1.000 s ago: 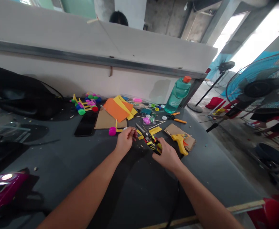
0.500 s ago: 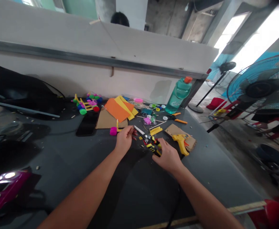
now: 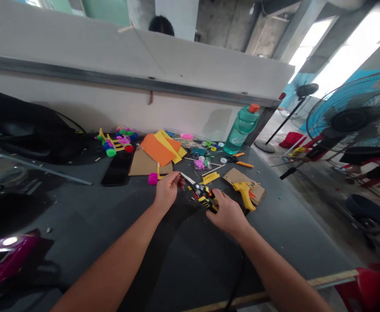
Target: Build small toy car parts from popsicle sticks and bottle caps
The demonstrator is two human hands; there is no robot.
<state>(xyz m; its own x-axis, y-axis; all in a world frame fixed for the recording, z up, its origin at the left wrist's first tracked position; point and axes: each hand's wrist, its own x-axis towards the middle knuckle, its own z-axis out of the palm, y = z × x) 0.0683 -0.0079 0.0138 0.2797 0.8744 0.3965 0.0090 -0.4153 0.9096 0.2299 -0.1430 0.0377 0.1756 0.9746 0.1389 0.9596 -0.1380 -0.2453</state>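
Note:
My right hand is wrapped round the black-and-yellow handles of a pair of pliers. Their long narrow jaws point up and left, and the tips meet the fingers of my left hand. That hand is closed in a pinch; whatever small thing lies between its fingertips is hidden. Just beyond its knuckles, a pink round cap and an upright yellow piece show, partly covered by the hand. Small yellow strips lie past the plier jaws.
A yellow glue gun rests on cardboard at the right, near orange-handled cutters and a green bottle. Orange paper, a phone and a colourful wheeled toy lie behind. A magenta device sits front left.
The whole view has shifted slightly to the left. Both hands and the pliers keep nearly the same pose, with the jaw tips still at my left fingers.

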